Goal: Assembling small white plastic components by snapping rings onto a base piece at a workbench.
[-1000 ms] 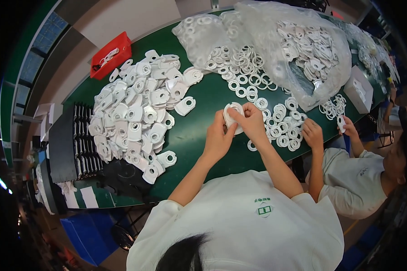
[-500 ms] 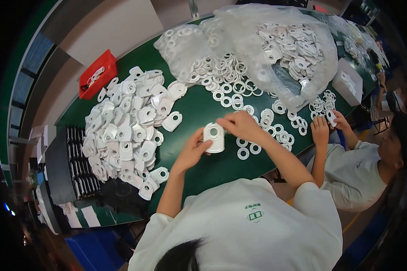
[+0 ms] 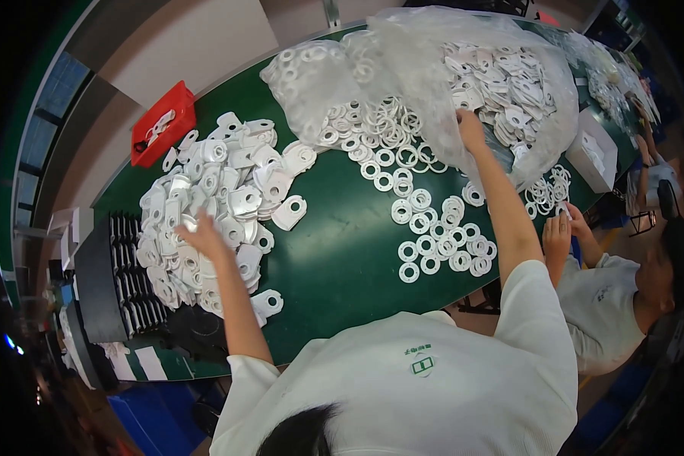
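Head view has the left hand (image 3: 203, 234) spread wide at the heaped white plates (image 3: 245, 199), where a knock could start a slide, and the right hand (image 3: 470, 128) at the clear bag (image 3: 422, 57), grip impossible to tell!

A plain deep-green counter (image 3: 334, 247) carries flat white plastic tab-shaped pieces (image 3: 243, 199) and flat white plastic rings (image 3: 454, 204). The crinkled plastic bag (image 3: 412, 45) is cloudy, colourless. The rectangular plastic bin (image 3: 183, 120) is solid red; the white cloth shirt (image 3: 372, 372) bears a green emblem (image 3: 423, 365).
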### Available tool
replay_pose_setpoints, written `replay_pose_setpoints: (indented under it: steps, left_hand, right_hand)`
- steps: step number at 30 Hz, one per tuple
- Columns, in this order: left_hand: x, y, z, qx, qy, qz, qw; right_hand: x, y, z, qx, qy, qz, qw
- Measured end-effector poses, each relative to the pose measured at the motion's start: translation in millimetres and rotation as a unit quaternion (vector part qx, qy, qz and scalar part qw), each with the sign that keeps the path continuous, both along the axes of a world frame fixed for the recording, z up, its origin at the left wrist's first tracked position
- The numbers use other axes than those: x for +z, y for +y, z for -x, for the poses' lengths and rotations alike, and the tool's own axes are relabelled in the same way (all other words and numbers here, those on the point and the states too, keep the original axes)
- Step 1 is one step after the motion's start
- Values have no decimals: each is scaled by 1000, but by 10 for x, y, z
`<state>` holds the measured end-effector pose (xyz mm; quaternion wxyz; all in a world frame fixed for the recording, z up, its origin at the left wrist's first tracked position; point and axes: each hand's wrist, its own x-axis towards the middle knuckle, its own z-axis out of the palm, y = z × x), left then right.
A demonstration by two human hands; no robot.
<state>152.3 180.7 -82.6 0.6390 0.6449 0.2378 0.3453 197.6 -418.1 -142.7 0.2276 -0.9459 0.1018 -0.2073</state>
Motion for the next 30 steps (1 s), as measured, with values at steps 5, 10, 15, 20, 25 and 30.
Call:
replay_pose_setpoints:
  steps: [5, 10, 15, 20, 25, 30]
  left_hand:
    - [-105, -1318, 355, -348, 94, -163, 918]
    - [-345, -2355, 729, -525, 45, -338, 780]
    - [-386, -2755, 948, -495, 60, -399, 769]
    - [-596, -2659, 883, -459, 87, -256, 846]
    - [-212, -2529, 915, -464, 165, -78, 867]
    - [276, -2316, 1195, -536, 56, 17, 842]
  right_hand:
    - [-131, 113, 108, -83, 147, -2, 986]
    - [43, 140, 374, -111, 73, -10, 991]
    - [455, 112, 803, -111, -53, -119, 985]
    - [1052, 878, 1437, 0, -175, -321, 931]
    - [953, 1517, 1916, 41, -132, -405, 904]
    - [1167, 1880, 2082, 38, -194, -206, 959]
